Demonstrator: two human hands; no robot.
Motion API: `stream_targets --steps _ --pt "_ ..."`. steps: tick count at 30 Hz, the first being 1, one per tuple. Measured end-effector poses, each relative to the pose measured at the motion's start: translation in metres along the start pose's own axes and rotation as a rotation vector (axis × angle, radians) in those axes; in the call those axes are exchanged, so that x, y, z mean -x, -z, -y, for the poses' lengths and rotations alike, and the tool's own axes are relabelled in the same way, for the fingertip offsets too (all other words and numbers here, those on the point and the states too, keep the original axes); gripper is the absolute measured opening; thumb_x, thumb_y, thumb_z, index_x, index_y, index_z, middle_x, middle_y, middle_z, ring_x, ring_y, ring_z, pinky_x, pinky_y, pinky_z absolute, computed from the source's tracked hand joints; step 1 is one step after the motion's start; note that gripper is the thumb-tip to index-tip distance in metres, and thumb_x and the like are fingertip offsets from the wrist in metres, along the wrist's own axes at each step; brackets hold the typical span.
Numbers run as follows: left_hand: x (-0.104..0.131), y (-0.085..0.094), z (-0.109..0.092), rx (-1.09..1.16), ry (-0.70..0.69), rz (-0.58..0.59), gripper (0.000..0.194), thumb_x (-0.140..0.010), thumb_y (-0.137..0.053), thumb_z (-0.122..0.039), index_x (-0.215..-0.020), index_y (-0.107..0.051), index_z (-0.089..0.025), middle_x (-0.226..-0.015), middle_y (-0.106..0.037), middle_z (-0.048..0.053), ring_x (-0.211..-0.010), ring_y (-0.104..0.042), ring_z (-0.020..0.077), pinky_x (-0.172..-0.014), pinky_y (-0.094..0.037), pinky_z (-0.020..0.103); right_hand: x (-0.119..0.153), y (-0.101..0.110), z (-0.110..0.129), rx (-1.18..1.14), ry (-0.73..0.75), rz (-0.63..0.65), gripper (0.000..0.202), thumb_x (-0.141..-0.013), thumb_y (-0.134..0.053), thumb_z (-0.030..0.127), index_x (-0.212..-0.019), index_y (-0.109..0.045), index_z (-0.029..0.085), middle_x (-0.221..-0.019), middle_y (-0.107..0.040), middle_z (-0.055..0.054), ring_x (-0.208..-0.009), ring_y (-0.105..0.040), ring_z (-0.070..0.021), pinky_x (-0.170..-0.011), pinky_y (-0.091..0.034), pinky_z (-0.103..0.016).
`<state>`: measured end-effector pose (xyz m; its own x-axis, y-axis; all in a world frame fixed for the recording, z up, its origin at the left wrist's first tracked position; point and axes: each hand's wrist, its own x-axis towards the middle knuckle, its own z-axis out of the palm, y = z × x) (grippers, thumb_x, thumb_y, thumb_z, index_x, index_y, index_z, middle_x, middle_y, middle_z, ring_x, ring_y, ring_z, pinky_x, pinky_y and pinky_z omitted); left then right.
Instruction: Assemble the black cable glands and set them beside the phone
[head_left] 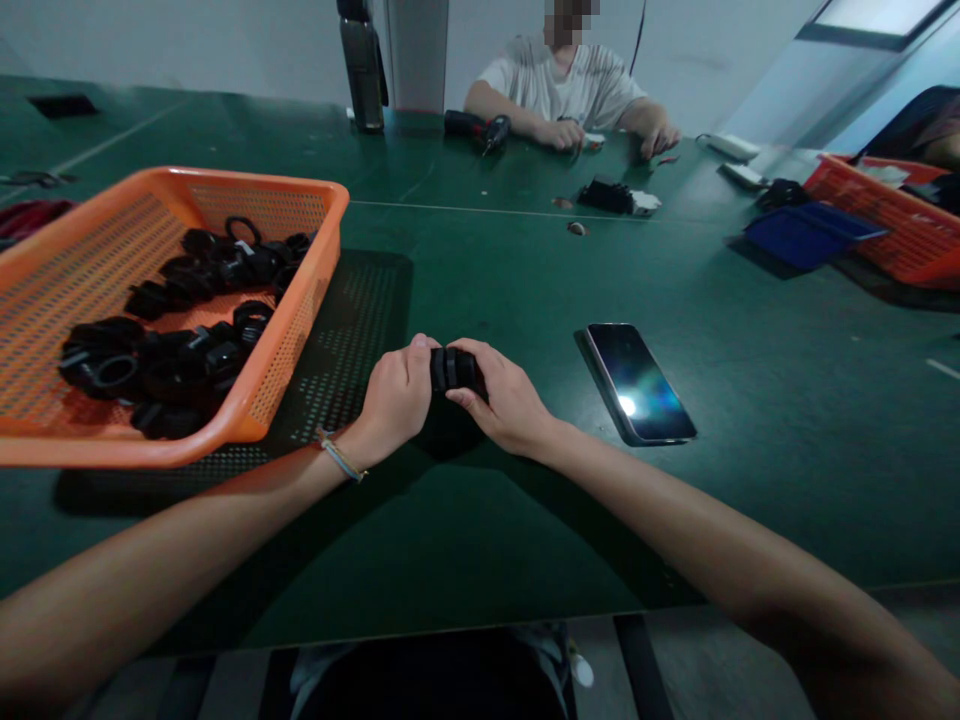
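Gripping black ringed part (452,369) between left hand (400,392) and right hand (508,396), both clamped on it, above green bench (480,560).

- Centre: black part (453,369)
- Left: orange basket (259,400), perforated pattern; black pieces (180,365)
- Middle: green table (480,550), pale line (465,210)
- Upper right: blue tray (810,233), red-orange crate (885,225)
- Top: white shirt (592,85)

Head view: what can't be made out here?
All in the head view:
- Black part: ends covered by left hand and right hand.
- Orange basket: left end cut off by picture edge.
- Phone: glare hides whether its screen is lit.
- Black pieces in basket: count hidden by overlap.
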<state>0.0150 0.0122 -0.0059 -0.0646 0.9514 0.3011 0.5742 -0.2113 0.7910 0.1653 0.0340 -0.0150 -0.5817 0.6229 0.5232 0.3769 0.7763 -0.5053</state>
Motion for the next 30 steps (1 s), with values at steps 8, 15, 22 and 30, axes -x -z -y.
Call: stream_targets --steps 8,15,22,30 --pt "0.004 0.005 -0.001 -0.166 -0.138 -0.023 0.051 -0.092 -0.014 -0.033 -0.077 -0.061 -0.017 -0.062 -0.061 0.007 -0.059 -0.058 0.0177 -0.059 -0.043 0.028 0.0 0.002 0.018 -0.207 -0.218 -0.005 0.033 -0.087 -0.041 0.044 -0.107 -0.042 0.018 -0.096 -0.06 -0.01 -0.078 -0.058 -0.0204 -0.069 -0.049 -0.038" --pt "0.003 0.013 -0.004 -0.378 -0.339 -0.045 0.052 -0.093 -0.013 -0.032 -0.079 -0.059 -0.016 -0.059 -0.061 0.005 -0.049 -0.055 0.0156 -0.049 -0.036 0.026 0.0 0.004 0.027 -0.346 -0.372 -0.023 0.028 -0.085 -0.045 0.039 -0.102 -0.044 0.018 -0.087 -0.06 -0.006 -0.071 -0.056 -0.0177 -0.063 -0.045 -0.032" --pt "0.001 0.015 -0.004 -0.456 -0.481 -0.037 0.051 -0.094 -0.012 -0.03 -0.079 -0.058 -0.014 -0.057 -0.059 0.004 -0.047 -0.054 0.0144 -0.047 -0.034 0.025 0.002 0.001 0.034 -0.478 -0.502 -0.049 0.028 -0.085 -0.044 0.04 -0.101 -0.047 0.017 -0.082 -0.059 -0.005 -0.072 -0.055 -0.0164 -0.064 -0.044 -0.031" --pt "-0.001 0.015 -0.002 -0.388 -0.443 -0.029 0.048 -0.093 -0.013 -0.034 -0.081 -0.056 -0.016 -0.061 -0.059 0.004 -0.05 -0.053 0.0145 -0.049 -0.036 0.026 0.001 0.0 0.027 -0.409 -0.419 -0.034 0.03 -0.087 -0.043 0.043 -0.104 -0.044 0.019 -0.084 -0.059 -0.004 -0.073 -0.056 -0.0173 -0.064 -0.046 -0.032"
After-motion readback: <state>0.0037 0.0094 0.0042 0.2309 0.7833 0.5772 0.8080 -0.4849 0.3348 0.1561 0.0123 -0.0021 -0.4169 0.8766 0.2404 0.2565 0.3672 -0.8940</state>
